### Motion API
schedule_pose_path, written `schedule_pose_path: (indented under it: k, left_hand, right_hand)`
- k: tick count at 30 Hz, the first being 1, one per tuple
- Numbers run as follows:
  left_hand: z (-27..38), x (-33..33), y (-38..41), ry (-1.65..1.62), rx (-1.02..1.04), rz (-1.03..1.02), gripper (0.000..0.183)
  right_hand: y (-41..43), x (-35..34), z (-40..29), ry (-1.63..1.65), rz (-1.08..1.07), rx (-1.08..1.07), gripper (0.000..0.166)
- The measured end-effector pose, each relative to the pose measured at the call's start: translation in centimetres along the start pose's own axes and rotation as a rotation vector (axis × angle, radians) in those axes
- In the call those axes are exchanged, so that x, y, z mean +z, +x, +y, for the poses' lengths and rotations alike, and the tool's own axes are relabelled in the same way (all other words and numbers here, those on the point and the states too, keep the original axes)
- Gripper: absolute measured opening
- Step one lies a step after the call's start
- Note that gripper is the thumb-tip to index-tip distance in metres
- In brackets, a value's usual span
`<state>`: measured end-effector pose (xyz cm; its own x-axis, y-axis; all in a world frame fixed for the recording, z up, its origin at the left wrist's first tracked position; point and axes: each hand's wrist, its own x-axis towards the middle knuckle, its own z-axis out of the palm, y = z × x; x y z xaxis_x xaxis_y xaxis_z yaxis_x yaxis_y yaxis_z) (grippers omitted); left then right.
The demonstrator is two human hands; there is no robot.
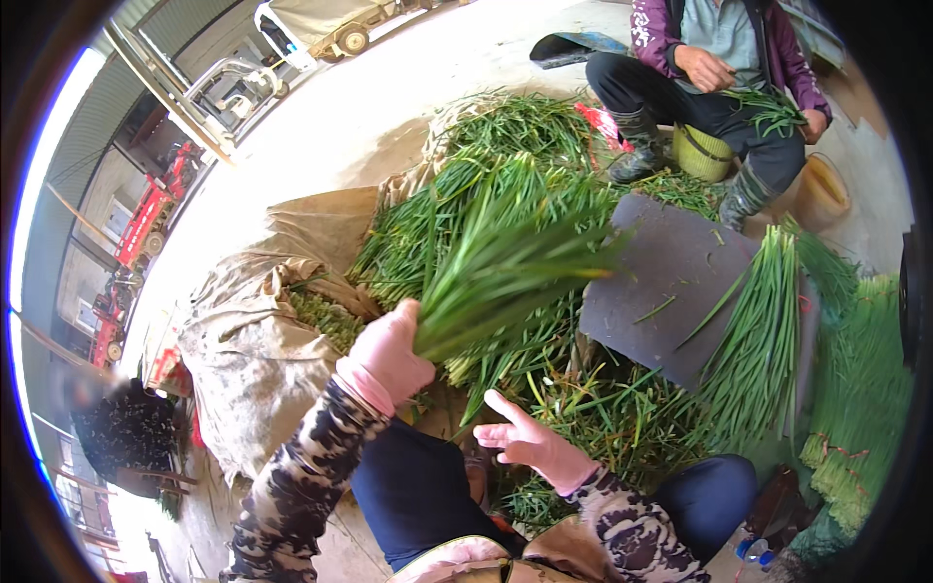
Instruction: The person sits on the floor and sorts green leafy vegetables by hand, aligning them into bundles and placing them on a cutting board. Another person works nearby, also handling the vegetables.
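My left hand, in a pink glove, grips a bunch of long green leaves, probably garlic chives, by its stalk end. The leaf tips fan out to the right and look blurred. My right hand, gloved alike, is held below the bunch with thumb and fingers apart and nothing in it. Behind the held bunch lies a large heap of the same greens. Loose trimmed leaves cover the floor beyond my right hand. On a grey board to the right rests a neat bundle of greens.
Facing me, a person sits on a green bucket, holding some greens. Burlap cloth lies at left. Tied bundles are stacked at far right, near a plastic bottle. A yellowish bucket stands behind. Red vehicles are parked beyond.
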<state>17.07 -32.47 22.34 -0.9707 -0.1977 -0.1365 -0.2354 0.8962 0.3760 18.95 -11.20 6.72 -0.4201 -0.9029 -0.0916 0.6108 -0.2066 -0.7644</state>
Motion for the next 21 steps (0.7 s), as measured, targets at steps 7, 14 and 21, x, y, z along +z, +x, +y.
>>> schedule_pose_path:
  k: [7,14,21]
  left_hand:
    - [1.6,13.1,-6.7,0.162,0.111,0.004,0.055]
    - [0.3,14.6,-10.1,0.427,0.370,0.110,0.061]
    - [-0.3,15.2,-12.7,0.317,0.462,0.051,0.066]
  right_hand:
    - [-0.2,-0.6,2.1,0.571,0.251,-0.295,0.086]
    - [-0.3,-2.0,3.7,0.634,0.477,-0.371,0.080]
    - [-1.5,-4.7,0.9,0.682,0.411,-0.484,0.068]
